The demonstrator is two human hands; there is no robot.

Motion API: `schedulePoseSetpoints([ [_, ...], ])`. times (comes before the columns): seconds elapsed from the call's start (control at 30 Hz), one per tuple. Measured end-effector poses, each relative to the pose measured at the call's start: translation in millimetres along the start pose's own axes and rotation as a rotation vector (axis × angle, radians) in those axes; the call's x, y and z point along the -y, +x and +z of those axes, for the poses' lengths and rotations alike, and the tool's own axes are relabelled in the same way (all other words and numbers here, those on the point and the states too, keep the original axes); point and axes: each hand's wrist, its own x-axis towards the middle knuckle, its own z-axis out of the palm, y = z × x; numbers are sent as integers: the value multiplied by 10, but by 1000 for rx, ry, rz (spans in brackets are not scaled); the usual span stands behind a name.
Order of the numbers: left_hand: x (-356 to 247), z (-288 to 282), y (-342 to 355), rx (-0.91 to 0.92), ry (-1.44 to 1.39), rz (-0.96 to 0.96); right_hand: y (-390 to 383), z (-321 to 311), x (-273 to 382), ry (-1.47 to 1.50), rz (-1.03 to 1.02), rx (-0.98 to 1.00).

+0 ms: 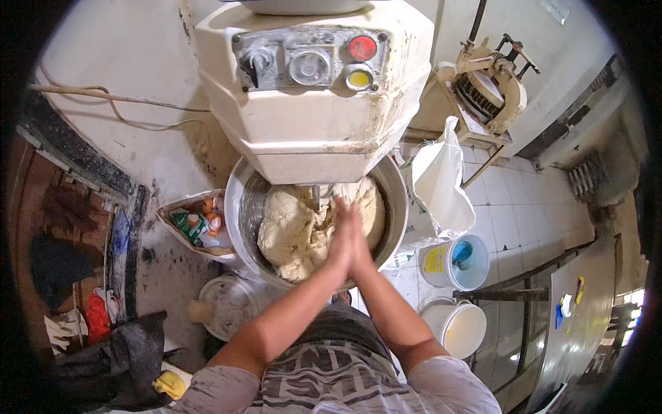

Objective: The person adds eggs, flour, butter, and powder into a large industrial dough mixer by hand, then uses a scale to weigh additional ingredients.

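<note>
Dough (285, 233) in the bowl (249, 207) of a mixer (310, 131).
Left hand (340, 233) and right hand (358, 238) press palm to palm above it, fingers straight; 2 buckets (436, 261) stand nearby.

One mixer (317, 124), one bowl (249, 207), two coloured buttons (363, 48) and two right-side buckets (436, 274) are visible.

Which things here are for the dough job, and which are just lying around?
For the dough job:
- hands, palms together above the dough
- dough
- bowl holding it
- mixer over the bowl

Probably just lying around:
- black cloth
- red bag
- yellow item, too unclear to name
</note>
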Motion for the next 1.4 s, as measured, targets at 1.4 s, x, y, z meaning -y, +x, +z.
schedulePoseSetpoints([
  [1.4, 495, 340, 627, -234, -280, 166, 421, -499, -176, 144, 228, 101],
])
